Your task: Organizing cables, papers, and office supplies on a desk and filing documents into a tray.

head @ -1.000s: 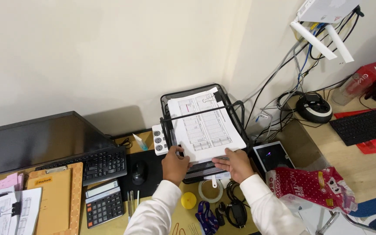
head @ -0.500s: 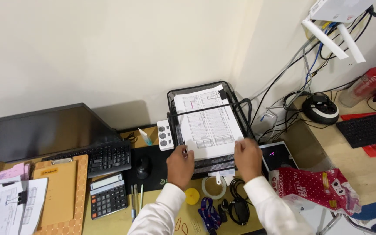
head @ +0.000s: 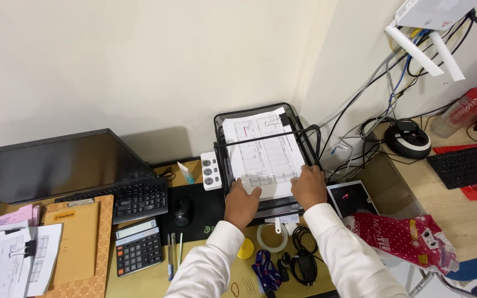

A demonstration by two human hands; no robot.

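A stack of printed white papers (head: 264,150) with a black binder clip at its far end lies in the top level of a black mesh paper tray (head: 302,134) against the wall. My left hand (head: 242,203) rests on the stack's near left edge, fingers on top of the sheets. My right hand (head: 309,186) grips the near right corner of the same stack beside the tray's side rail. A black bar of the tray crosses above the papers. Both arms wear white sleeves.
Left of the tray are a white power strip (head: 210,171), a mouse (head: 183,211), a keyboard (head: 133,200), a calculator (head: 138,250), a clipboard (head: 75,240) and a dark monitor (head: 56,165). A tape roll (head: 261,239), tablet (head: 349,197), red bag (head: 404,234) and tangled cables (head: 371,124) lie near and right.
Both hands have moved forward onto the stack, and the papers have slid deeper into the tray. The left hand went from the tray's front left corner onto the sheets.
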